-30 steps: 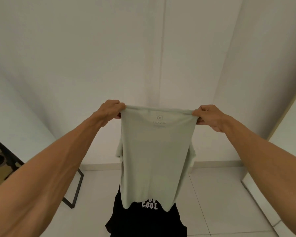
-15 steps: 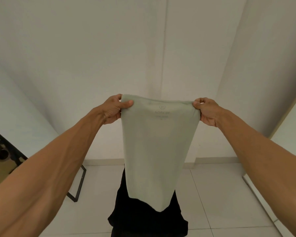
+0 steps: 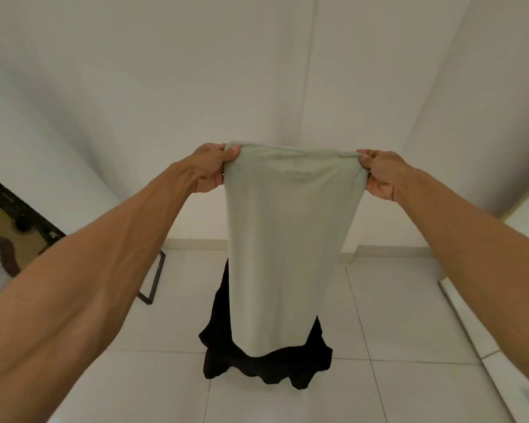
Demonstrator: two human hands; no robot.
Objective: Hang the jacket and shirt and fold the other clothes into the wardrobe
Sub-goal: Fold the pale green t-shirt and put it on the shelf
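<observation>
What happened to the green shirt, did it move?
Yes, the green shirt dropped a little: its hem hangs further below the skirting board than before. Left hand and right hand keep their grip on its top corners.

Walls [image 3: 135, 87]: plain white, matt, meeting at a corner on the right, with one thin vertical seam [image 3: 313, 71] running down the far face and a pale beige skirting board [image 3: 196, 243] along the foot. Floor [image 3: 409, 315]: large off-white glossy tiles with thin dark grout lines, evenly and softly lit in a slightly warm tone, without hard shadows. Furnishings: a black metal frame [image 3: 153, 279] standing on the tiles at the left, a tan and brown object [image 3: 19, 236] with a dark round spot behind it, only partly seen, and a white panel [image 3: 519, 355] along the right edge.
</observation>
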